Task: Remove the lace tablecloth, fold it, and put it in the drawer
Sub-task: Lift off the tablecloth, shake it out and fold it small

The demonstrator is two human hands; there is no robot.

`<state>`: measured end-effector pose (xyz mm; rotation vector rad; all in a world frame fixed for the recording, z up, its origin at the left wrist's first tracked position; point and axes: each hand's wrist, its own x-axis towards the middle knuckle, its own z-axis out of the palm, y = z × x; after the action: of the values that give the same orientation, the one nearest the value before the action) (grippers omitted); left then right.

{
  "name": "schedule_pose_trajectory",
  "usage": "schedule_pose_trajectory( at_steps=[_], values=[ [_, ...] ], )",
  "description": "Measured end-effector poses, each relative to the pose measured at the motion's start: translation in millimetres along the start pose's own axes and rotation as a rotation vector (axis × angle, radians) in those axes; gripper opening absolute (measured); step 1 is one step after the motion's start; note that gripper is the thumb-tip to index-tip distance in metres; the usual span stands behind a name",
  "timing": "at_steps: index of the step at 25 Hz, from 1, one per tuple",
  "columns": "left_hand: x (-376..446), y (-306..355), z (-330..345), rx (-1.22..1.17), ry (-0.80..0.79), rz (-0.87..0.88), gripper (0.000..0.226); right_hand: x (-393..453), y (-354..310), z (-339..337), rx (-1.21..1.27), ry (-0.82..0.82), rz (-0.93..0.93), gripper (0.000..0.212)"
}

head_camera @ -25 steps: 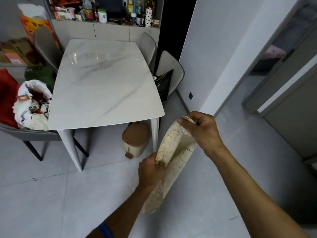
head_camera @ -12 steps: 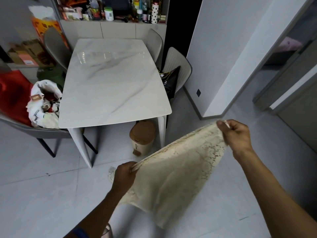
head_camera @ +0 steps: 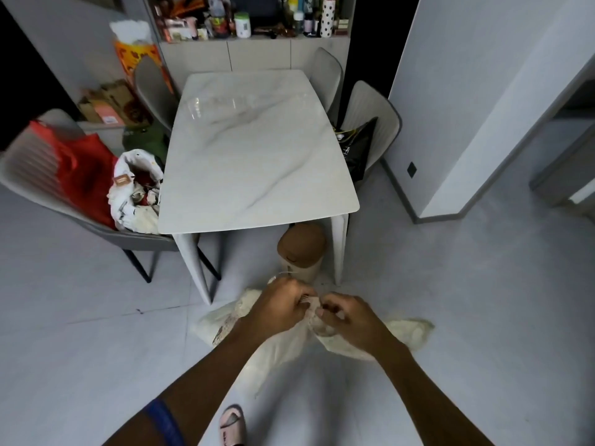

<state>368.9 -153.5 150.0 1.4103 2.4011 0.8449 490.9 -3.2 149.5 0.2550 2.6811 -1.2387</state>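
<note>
Tablecloth: the cream lace tablecloth (head_camera: 280,346) hangs bunched in the air in front of the person, above the grey floor (head_camera: 80,349), off the tabletop altogether.
Left hand: the left hand (head_camera: 278,309) is curled into a fist, its fingers pressed closed over the gathered top edge of the cloth.
Right hand: the right hand (head_camera: 349,318) sits just beside the left, nearly touching it, fingers bent in and pinching the same gathered edge.
Cloth against the fingers: the pinched edge lies between the two fists; from there the lace spills out toward 9 o'clock, toward 3 o'clock, and down toward 6 o'clock between the forearms.
Tabletop: the white marble tabletop (head_camera: 257,149) stands bare at 12 o'clock from the hands, well apart from the cloth.
Bin: a small brown-lidded bin (head_camera: 301,249) stands under the near edge of the table, just past the hands.
Chairs: a grey chair (head_camera: 373,123) at 1 o'clock holds a black bag (head_camera: 355,149); another at 10 o'clock carries a white bag (head_camera: 135,191) and something red.
Foot: a pink slipper (head_camera: 232,424) shows at 6 o'clock, cut by the bottom edge.
Hard to make out: the fingertips are buried in the lace and blurred, so the exact folds and layers cannot be told; the cloth's lower end is hidden behind the left forearm.
Left arm: a blue band (head_camera: 164,420) circles it near the bottom edge.
</note>
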Motion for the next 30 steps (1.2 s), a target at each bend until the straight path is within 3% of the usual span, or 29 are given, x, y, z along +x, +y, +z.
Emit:
schedule_pose_trajectory(
  at_steps=[2, 4, 5, 8, 14, 18, 23, 27, 30],
  values=[
    [-3.8, -8.1, -13.2, 0.052, 0.032, -0.046, 0.029, 6.0, -7.3, 15.0, 0.154, -0.023, 0.027, 0.049],
    [-11.4, -15.1, -22.3, 0.037, 0.067, -0.094, 0.029, 15.2, -20.9, 38.9, 0.083, 0.119, 0.006, 0.066],
    [-15.0, -18.2, -26.0, 0.012, 0.088, -0.110, 0.028, 21.3, -30.3, 48.1, 0.072, 0.227, 0.003, 0.062],
    [-27.4, -33.9, -38.7, -0.030, 0.120, -0.102, 0.025, 43.3, -49.0, 55.1, 0.047, 0.431, -0.059, 0.021],
    [-79.9, -85.3, -30.6, 0.153, 0.242, -0.208, 0.023, 50.1, -65.2, 49.4, 0.079, 0.319, -0.066, 0.030],
    [-114.5, -111.5, -3.4, -0.209, 0.422, -0.555, 0.028, 51.6, -60.5, 33.1, 0.190, 0.336, 0.019, 0.030],
    [-130.4, -123.1, 19.1, -0.316, 0.417, -0.722, 0.026, 52.7, -55.5, 17.0, 0.332, 0.358, 0.121, 0.032],
    [-136.2, -122.0, 30.9, -0.460, 0.405, -0.692, 0.025, 47.7, -52.4, -2.6, 0.529, 0.379, 0.111, 0.038],
    [-141.8, -122.9, 36.4, -0.421, 0.316, -0.656, 0.030, 44.0, -50.0, -19.0, 0.601, 0.420, 0.118, 0.042]
  ],
)
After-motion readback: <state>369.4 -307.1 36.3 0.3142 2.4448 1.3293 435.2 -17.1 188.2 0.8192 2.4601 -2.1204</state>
